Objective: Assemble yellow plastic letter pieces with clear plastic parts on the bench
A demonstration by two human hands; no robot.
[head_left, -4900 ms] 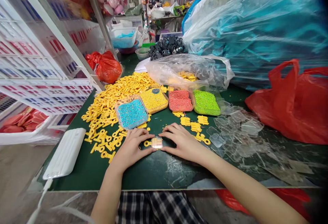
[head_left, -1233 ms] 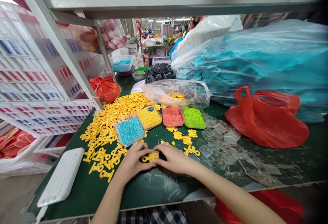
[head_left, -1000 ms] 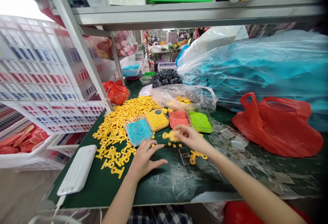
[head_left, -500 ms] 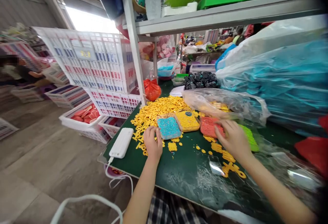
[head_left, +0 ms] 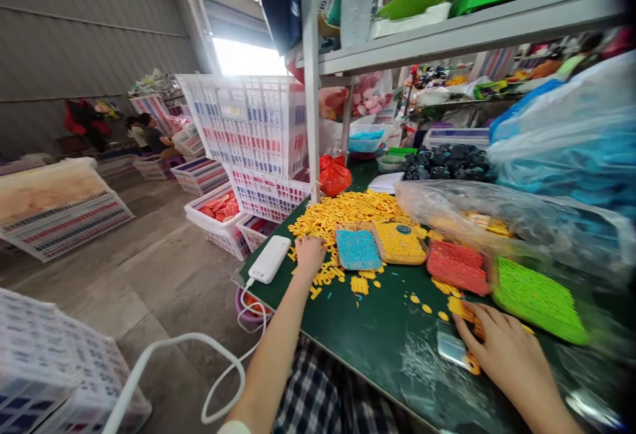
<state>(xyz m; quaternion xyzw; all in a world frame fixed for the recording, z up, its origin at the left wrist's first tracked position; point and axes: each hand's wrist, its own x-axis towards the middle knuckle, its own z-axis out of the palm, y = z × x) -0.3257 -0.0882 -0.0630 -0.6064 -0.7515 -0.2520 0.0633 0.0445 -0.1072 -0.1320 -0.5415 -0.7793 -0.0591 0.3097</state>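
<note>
My left hand (head_left: 309, 252) reaches out to the near edge of a heap of yellow plastic pieces (head_left: 348, 209) on the green table (head_left: 377, 334). Its fingers are tucked down among the pieces and hidden by the back of the hand. My right hand (head_left: 501, 351) lies flat on the table at the lower right, fingers stretched over a few loose yellow pieces (head_left: 460, 307), its thumb beside a small clear plastic cover (head_left: 451, 349). Trays of blue (head_left: 358, 249), yellow (head_left: 400, 243), red (head_left: 457, 268) and green (head_left: 534, 290) beads sit between the hands.
A white power bank (head_left: 269, 259) lies at the table's left corner, its cable (head_left: 199, 348) looping to the floor. A shelf post (head_left: 311, 89) rises behind the heap. A clear bag (head_left: 497, 215), black parts (head_left: 442, 162) and a red bag (head_left: 334, 174) lie behind; white baskets (head_left: 248, 122) stack at left.
The view has swung left. Both hands left the small assembled piece; my left hand moved out to the yellow heap, and my right hand came down by the clear cover.
</note>
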